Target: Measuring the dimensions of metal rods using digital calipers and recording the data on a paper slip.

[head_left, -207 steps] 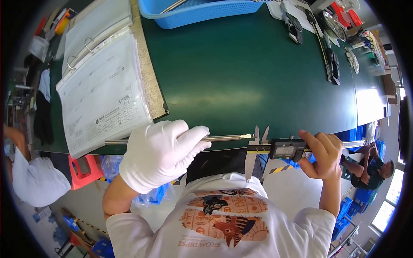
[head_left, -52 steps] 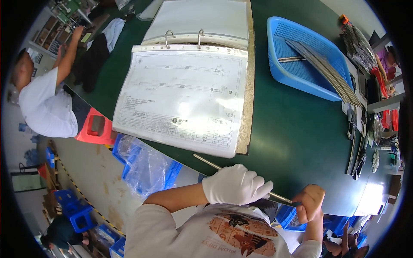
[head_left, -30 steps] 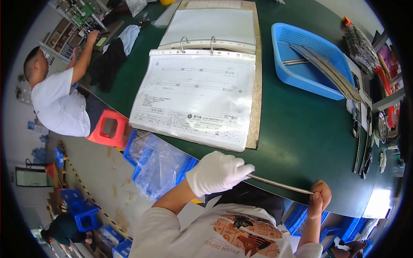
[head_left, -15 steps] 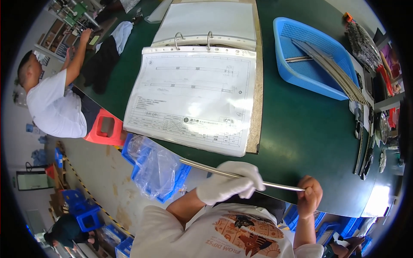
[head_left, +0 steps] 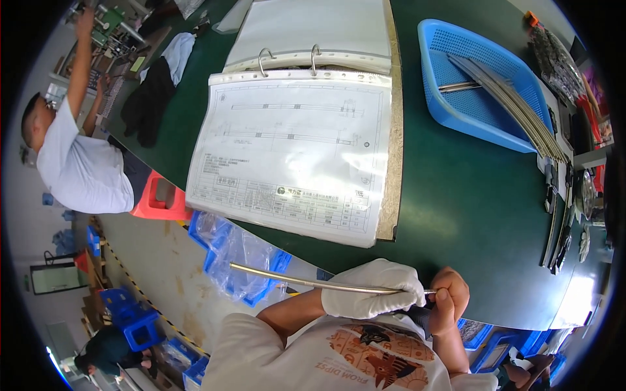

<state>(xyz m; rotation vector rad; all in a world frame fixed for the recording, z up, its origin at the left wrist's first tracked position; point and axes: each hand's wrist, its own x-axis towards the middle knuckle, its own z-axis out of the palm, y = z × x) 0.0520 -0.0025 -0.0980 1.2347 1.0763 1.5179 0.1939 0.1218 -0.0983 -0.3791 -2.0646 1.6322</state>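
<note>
- right hand (head_left: 450, 296): bare, at the near table edge. thumb and curled fingers pinch the right end of the rod; whether a separate small part sits under the fingertips cannot be told.
- left hand (head_left: 375, 289): white-gloved, just beside the right hand. fingers are curled around the metal rod (head_left: 293, 278) close to its right end.
- rod location: in both hands, in front of the torso; its longer free length reaches left past the table edge, above the floor side.
- long axis: roughly left to right, the free end pointing left and slightly away from the body. the apparent bow may be lens distortion.
- recommended handling: support the rod firmly in the glove and work the end with the bare fingertips only. because the free length overhangs, a grip nearer mid-length would probably balance better.
- below the free end, in view: blue crates (head_left: 270, 274) with clear plastic film.
- beyond the hands: green table (head_left: 430, 208) bearing an open ring binder (head_left: 293, 156) with drawing sheets.
- farther right: blue basket (head_left: 476, 135) holding more rods (head_left: 515, 104), some overhanging its near rim.
</note>
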